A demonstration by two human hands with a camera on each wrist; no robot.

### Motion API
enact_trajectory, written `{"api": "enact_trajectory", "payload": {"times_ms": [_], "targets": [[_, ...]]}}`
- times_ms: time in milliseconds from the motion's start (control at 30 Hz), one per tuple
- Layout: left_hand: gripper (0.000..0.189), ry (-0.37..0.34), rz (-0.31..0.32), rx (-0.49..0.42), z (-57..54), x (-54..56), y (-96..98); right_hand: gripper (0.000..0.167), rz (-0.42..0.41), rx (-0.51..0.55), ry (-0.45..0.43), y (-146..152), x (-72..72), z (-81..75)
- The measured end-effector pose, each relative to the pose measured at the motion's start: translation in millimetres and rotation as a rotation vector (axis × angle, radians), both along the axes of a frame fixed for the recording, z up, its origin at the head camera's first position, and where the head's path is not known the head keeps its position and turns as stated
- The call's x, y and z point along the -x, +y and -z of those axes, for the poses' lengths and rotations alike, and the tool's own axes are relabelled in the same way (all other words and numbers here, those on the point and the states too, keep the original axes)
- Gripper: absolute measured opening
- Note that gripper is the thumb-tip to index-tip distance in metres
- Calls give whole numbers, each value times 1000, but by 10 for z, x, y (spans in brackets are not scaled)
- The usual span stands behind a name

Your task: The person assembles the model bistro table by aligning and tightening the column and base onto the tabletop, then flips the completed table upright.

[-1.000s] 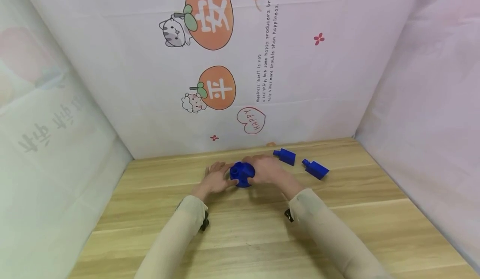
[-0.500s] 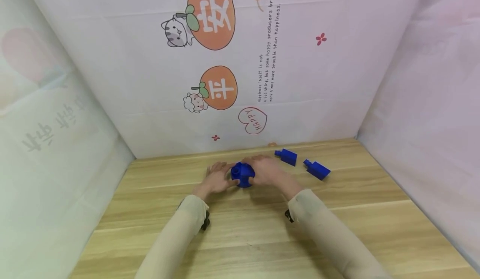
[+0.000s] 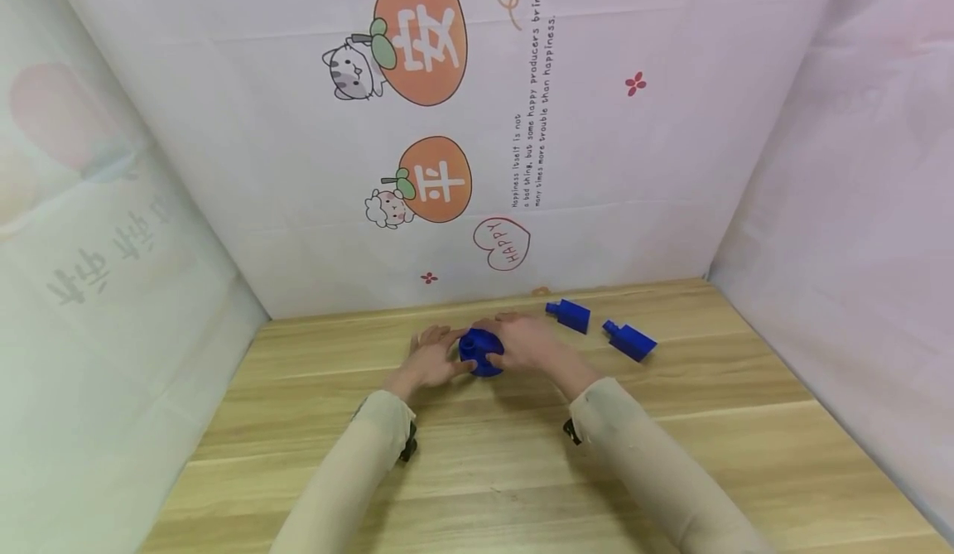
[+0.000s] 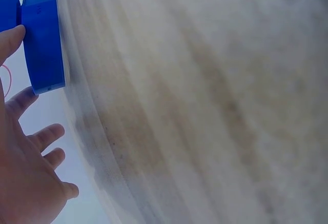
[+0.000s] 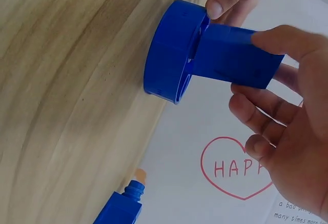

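A round blue base stands on the wooden table, with a ring-shaped socket showing on its left side in the head view. My left hand holds its rim between thumb and index finger; the other fingers are spread in the left wrist view. On top of the base is a flat-sided blue block with a slanted end. My right hand pinches this block between thumb and fingers. The joint between block and base is mostly hidden.
Two more blue blocks with threaded necks lie to the right: one nearer block and one farther block. Behind them rises a white printed sheet, with similar sheets on both sides of the wooden table.
My right hand has shifted slightly left and turned a little over the base. The left hand keeps its hold; the two loose blocks lie as before. The head view has tilted slightly.
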State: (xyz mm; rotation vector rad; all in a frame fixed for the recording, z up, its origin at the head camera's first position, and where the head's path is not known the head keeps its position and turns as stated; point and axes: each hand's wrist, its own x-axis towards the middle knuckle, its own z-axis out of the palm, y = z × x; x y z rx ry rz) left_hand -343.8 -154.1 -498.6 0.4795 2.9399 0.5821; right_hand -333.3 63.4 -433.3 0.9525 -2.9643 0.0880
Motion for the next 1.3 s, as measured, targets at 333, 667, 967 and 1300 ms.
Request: {"api": "enact_trajectory", "payload": {"times_ms": [333,667,967,1300], "targets": [[76,14,6,-8,35,-5,-1,50,10,113,-34,-31,56,38],[74,8,3,1,30,-19,23,56,68,195,-22,-69,63,112],[74,22,8,2,17,13,18,56,84,201,-18,-50,90,100],[75,7,5,8,-4,-12,10,53,174,241,-53,-26,113,89]]}}
